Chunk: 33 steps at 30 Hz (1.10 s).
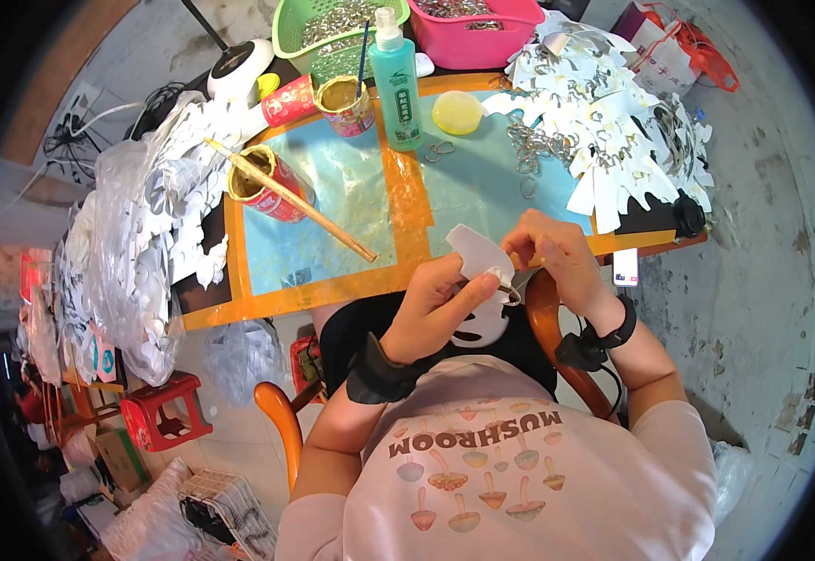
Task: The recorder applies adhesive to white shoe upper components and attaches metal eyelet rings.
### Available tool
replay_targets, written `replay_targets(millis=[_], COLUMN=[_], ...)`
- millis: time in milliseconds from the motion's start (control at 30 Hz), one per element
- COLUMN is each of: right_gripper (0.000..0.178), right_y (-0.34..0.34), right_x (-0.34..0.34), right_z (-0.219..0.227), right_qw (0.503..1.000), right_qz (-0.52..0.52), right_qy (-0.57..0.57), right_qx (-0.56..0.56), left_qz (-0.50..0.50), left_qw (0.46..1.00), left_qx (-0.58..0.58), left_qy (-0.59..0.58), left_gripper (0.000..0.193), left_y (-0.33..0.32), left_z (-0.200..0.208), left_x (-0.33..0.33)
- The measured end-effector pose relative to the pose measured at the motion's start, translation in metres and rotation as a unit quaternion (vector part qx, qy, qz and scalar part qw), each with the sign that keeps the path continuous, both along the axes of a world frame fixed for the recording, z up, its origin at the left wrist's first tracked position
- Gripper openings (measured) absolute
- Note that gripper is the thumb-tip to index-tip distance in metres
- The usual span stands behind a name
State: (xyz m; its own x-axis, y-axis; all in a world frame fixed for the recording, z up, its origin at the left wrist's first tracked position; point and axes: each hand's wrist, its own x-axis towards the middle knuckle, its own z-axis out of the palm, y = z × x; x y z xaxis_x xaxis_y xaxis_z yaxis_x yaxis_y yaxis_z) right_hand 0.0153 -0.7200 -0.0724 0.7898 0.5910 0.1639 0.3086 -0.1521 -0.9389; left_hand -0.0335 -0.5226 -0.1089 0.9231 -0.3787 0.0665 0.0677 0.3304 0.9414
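Observation:
Over my lap, at the table's near edge, my left hand (pixel 437 307) pinches a white, flat, cut-out piece (pixel 476 251) of leather-like sheet between thumb and fingers. A metal ring (pixel 513 297) hangs at the piece's right side, below my thumb. My right hand (pixel 557 257) is just right of the piece, its fingers curled at the piece's edge. What lies between those fingertips, if anything, is too small to make out. Black bands circle both wrists. Loose metal rings (pixel 440 150) lie on the blue table mat (pixel 337 187) beyond my hands.
A wooden stick (pixel 300 206) lies across an open red can (pixel 272 201). Behind stand another can (pixel 344 105), a teal spray bottle (pixel 396 89) and a yellow round tub (pixel 457 113). White pieces with rings (pixel 613 122) heap at right, more white pieces (pixel 178 187) at left. Baskets (pixel 473 33) hold metal parts.

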Motion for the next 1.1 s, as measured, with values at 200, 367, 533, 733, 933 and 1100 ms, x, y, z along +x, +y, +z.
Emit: replay_targets(millis=[200,367,533,733,933,1100], right_gripper=[0.026,0.026,0.019,0.014,0.012,0.016], right_y=[0.007,0.012,0.014,0.016,0.034,0.047], right_x=[-0.006,-0.014,-0.016,-0.017,-0.041,-0.037], right_z=[-0.004,-0.011,-0.023,-0.017,0.006,0.003], right_qw=[0.977,0.956,0.934,0.947,0.95,0.952], right_qz=[0.058,0.008,-0.028,-0.138,-0.238,-0.244], right_qy=[0.184,0.257,0.302,0.201,0.103,0.019], right_qx=[0.088,0.139,0.188,0.208,0.175,0.186], left_qz=[-0.005,0.009,0.059,0.24,0.276,0.313], left_qw=[1.0,1.0,0.998,0.968,0.95,0.936], left_qx=[0.013,-0.008,-0.013,-0.072,-0.143,-0.162], left_qy=[0.009,0.011,0.011,0.029,0.032,-0.015], left_gripper=[0.016,0.018,0.016,0.015,0.012,0.011], left_y=[0.002,0.004,-0.007,-0.022,-0.033,-0.039], left_z=[0.006,-0.004,0.008,0.001,0.009,0.005], left_x=[0.003,0.003,0.002,0.003,-0.002,-0.006])
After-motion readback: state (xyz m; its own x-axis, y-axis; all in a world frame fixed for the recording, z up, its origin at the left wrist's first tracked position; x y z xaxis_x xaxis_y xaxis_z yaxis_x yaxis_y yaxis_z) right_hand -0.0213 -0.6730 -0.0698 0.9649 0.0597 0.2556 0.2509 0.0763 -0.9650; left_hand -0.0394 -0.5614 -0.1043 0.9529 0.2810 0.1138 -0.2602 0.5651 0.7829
